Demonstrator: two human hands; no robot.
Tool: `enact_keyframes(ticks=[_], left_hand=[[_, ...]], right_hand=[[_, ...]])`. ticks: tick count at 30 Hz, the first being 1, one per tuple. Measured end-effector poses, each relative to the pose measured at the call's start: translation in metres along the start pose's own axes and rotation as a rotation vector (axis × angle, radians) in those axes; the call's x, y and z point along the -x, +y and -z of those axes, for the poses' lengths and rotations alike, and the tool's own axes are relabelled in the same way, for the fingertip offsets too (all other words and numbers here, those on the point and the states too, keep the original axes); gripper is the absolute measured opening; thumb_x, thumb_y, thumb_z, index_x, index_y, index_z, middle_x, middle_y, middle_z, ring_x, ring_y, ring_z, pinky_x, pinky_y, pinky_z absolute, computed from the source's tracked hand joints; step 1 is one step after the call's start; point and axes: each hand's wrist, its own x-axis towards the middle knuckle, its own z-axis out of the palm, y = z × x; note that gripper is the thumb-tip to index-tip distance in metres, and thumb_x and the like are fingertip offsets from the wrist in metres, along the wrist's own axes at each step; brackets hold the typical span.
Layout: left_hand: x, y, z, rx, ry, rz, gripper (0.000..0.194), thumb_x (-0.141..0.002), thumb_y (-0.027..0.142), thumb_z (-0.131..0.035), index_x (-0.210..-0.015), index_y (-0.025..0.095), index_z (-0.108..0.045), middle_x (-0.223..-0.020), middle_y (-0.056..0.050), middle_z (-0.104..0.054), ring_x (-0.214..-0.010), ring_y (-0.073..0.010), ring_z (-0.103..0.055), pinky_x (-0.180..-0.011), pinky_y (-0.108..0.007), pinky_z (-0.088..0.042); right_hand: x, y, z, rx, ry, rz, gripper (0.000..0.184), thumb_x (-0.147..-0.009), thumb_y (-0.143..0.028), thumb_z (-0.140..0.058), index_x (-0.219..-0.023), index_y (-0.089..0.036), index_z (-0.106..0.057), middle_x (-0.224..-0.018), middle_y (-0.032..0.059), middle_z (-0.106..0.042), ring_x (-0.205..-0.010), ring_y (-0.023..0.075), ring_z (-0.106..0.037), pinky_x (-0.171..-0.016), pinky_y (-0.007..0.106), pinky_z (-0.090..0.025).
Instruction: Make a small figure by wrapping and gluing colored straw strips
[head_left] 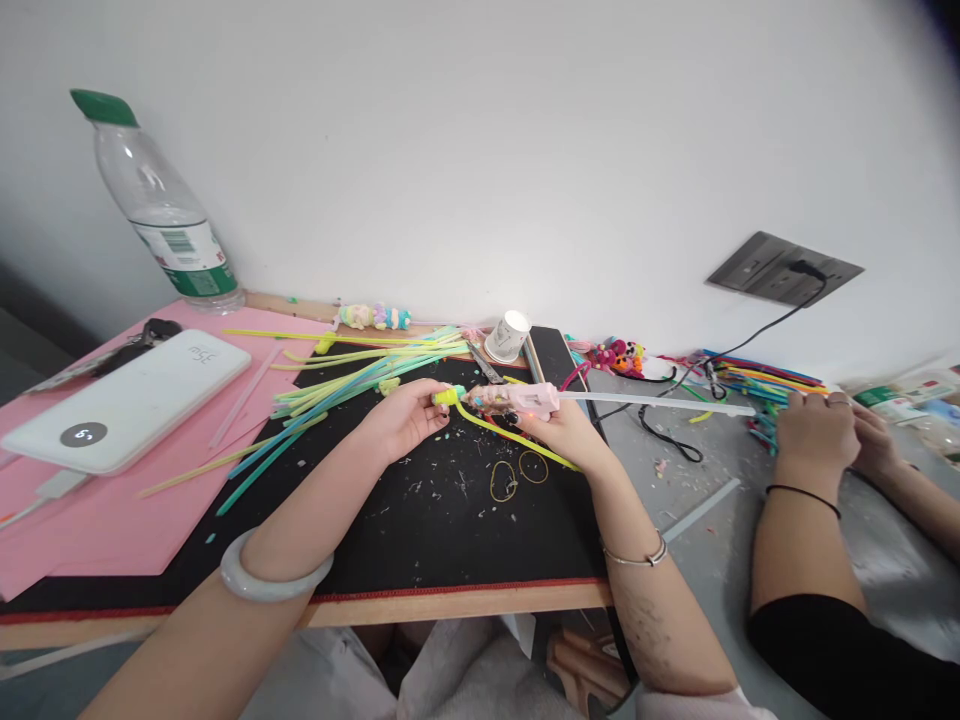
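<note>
We see bottle (161, 200) at left, cup (508, 340) at back, can't tell contents. Our left hand (401, 422) pinches yellow bit (448, 397) in fingertips; right hand (568, 436) wrapped round glue gun (535, 399), front end by bit.

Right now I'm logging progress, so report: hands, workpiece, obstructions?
Left hand holding yellow-green piece. Right hand gripping pink glue gun, nozzle close to piece. Yellow strand below gun, rubber bands on mat.
</note>
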Motion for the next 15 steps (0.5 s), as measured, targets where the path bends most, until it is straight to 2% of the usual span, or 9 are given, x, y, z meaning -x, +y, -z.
enact_keyframes(ticks=[8,12,15], left_hand=[[-0.001,-0.0008,0.0005,-0.006,0.007,-0.003,0.006,-0.069,0.007,-0.058,-0.064,0.011,-0.059,-0.055,-0.001,-0.055,-0.045,-0.0062,-0.049,-0.048,-0.02,-0.047],[-0.0018,-0.002,0.0015,-0.027,0.001,-0.013,0.006,-0.068,0.007,-0.059,-0.063,0.011,-0.059,-0.056,0.0,-0.055,-0.045,-0.0057,-0.049,-0.049,-0.019,-0.046],[-0.0021,-0.003,0.0022,-0.057,-0.025,-0.033,0.008,-0.068,0.008,-0.061,-0.062,0.012,-0.058,-0.055,0.001,-0.054,-0.047,-0.0055,-0.049,-0.049,-0.019,-0.045]], right_hand=[[0.0003,-0.0011,-0.0004,-0.026,-0.001,0.018,0.039,-0.079,-0.029,-0.056,-0.116,-0.017,-0.059,-0.11,0.0069,-0.065,-0.099,0.0243,-0.059,-0.086,0.035,-0.046],[0.0006,-0.0035,0.0003,0.024,0.018,-0.026,0.035,-0.078,-0.03,-0.055,-0.109,-0.014,-0.062,-0.091,0.0053,-0.066,-0.079,0.019,-0.059,-0.071,0.029,-0.046],[0.0009,-0.0047,0.0008,0.048,0.04,-0.048,0.036,-0.077,-0.031,-0.056,-0.106,-0.012,-0.063,-0.074,0.0021,-0.062,-0.064,0.0142,-0.052,-0.06,0.025,-0.042]])
